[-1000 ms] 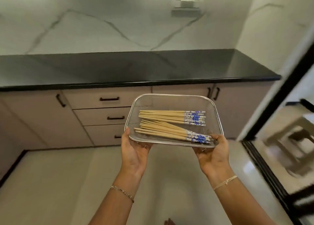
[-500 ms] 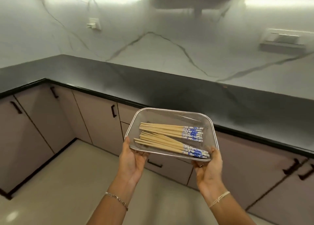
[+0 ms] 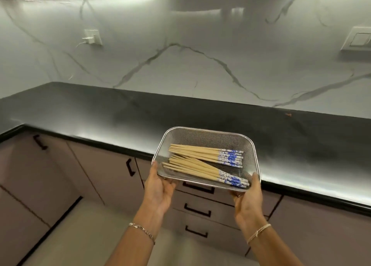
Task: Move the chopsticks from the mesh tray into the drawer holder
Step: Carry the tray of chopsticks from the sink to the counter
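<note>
**Figure: tray carried to the tabletop, seen from beside the person.**

The mesh tray (image 3: 208, 138) is held level in the air, its far part over the front edge of the black tabletop (image 3: 100, 113) and its near part over the drawer stack (image 3: 200, 202) below. The left grip (image 3: 160, 189) clasps the near left corner and the right grip (image 3: 248, 201) the near right corner. Each thumb lies on the rim, and the fingers seem to curl beneath. A two-cornered hold of this kind probably keeps the shallow tray flat, so that the loose sticks do not roll.

The chopsticks (image 3: 200, 152) all lie inside the tray in two bundles, patterned blue ends toward the right. The far bundle is roughly parallel to the rim and the near one is angled across it.

All three drawers show shut fronts with black handles, and no holder is visible. As both grips are occupied, the tray would likely have to be set down, or one grip freed, before a drawer can be pulled.

Around the scene are a veined marble wall, a socket (image 3: 92, 37) with a plug, a switch plate (image 3: 359, 39), cupboard doors to the left and a pale floor (image 3: 90, 235). A bracelet circles each wrist.
</note>
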`<state>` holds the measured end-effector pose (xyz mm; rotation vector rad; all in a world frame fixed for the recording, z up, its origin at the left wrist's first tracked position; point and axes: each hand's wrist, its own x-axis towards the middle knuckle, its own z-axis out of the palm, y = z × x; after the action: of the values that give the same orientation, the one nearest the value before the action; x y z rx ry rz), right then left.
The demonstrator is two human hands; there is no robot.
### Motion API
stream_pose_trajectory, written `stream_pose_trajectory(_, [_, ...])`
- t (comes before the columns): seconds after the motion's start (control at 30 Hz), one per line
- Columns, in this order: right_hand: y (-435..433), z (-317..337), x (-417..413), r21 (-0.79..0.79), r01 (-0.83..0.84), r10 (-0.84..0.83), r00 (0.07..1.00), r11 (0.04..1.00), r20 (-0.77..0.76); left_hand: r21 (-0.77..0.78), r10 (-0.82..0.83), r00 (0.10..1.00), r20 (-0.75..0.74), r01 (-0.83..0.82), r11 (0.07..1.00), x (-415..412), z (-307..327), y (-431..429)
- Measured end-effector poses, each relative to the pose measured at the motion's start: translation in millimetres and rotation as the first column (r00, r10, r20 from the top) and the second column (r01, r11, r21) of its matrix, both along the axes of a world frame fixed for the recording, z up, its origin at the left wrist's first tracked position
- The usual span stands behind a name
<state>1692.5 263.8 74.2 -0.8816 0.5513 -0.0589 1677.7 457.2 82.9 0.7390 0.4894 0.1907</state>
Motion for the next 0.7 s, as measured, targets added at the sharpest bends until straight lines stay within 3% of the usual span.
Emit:
stream_pose_trajectory(0.3, [42.2, -20.6, 112.8, -0.172, 0.038, -0.047, 0.998, 0.984, -0.049, -0.078, -0.088, 0.992, -0.085, 0.082, 0.994, 125.6, -10.2, 54.3])
stream_pose_trajectory(0.7, [43.4, -60.3, 208.2, -0.331, 0.066, -0.118, 0.983, 0.941, -0.141, -0.054, -0.228, 0.952, -0.203, 0.221, 0.974, 216.9, -29.4, 70.0])
